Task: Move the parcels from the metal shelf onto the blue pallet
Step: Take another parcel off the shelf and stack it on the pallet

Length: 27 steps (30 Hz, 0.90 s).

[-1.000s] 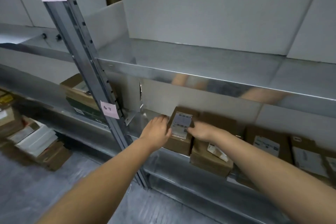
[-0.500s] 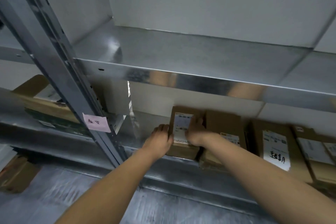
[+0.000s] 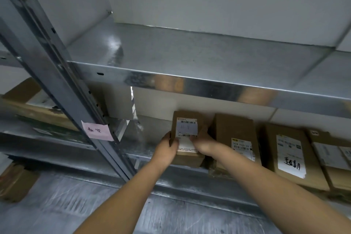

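A small brown parcel (image 3: 187, 123) with a white barcode label sits at the left end of a row on the lower level of the metal shelf (image 3: 148, 150). My left hand (image 3: 167, 148) grips its left side and my right hand (image 3: 202, 141) grips its right side, fingers wrapped over the edges. To its right stand a taller brown parcel (image 3: 235, 133), a parcel with a handwritten white label (image 3: 288, 152) and another parcel (image 3: 332, 154) at the frame's right edge. The blue pallet is out of view.
The bare upper shelf board (image 3: 190, 53) overhangs the parcels. A slanted steel upright (image 3: 62, 85) with a pink note (image 3: 97, 130) stands left of my hands. More boxes (image 3: 28, 99) lie on the neighbouring shelf, and a carton (image 3: 15, 182) rests on the floor at lower left.
My head has moved closer to the shelf and turned right. Both hands have closed more firmly around the small parcel's sides; the parcel stays on the shelf.
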Each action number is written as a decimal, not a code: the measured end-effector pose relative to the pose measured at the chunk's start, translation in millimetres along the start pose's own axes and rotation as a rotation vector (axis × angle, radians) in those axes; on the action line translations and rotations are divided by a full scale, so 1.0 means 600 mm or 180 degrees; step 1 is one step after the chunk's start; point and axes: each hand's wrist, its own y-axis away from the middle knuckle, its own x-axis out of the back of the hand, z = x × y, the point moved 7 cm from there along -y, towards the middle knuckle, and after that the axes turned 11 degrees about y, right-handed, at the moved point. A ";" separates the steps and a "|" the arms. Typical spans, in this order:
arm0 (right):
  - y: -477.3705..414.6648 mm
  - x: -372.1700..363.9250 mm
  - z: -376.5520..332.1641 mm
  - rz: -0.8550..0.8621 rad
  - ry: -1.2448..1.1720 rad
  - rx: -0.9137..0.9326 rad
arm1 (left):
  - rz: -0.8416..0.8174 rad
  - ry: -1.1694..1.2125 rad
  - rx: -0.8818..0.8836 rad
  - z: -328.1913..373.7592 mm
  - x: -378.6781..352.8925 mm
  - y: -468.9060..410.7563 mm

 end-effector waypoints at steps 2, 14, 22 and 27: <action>0.011 -0.001 -0.012 0.0017 0.0051 0.0230 | 0.0070 -0.0049 0.0100 -0.004 0.006 0.015; 0.144 0.024 -0.029 -0.0244 0.0090 0.1225 | 0.1066 0.0382 0.0197 0.047 0.024 0.199; 0.281 0.028 0.000 -0.0373 -0.0119 0.1738 | 0.1908 0.0231 0.0095 0.095 -0.012 0.389; 0.375 0.048 0.018 -0.0448 -0.0285 0.2041 | 0.2116 0.0090 -0.0004 0.135 -0.040 0.485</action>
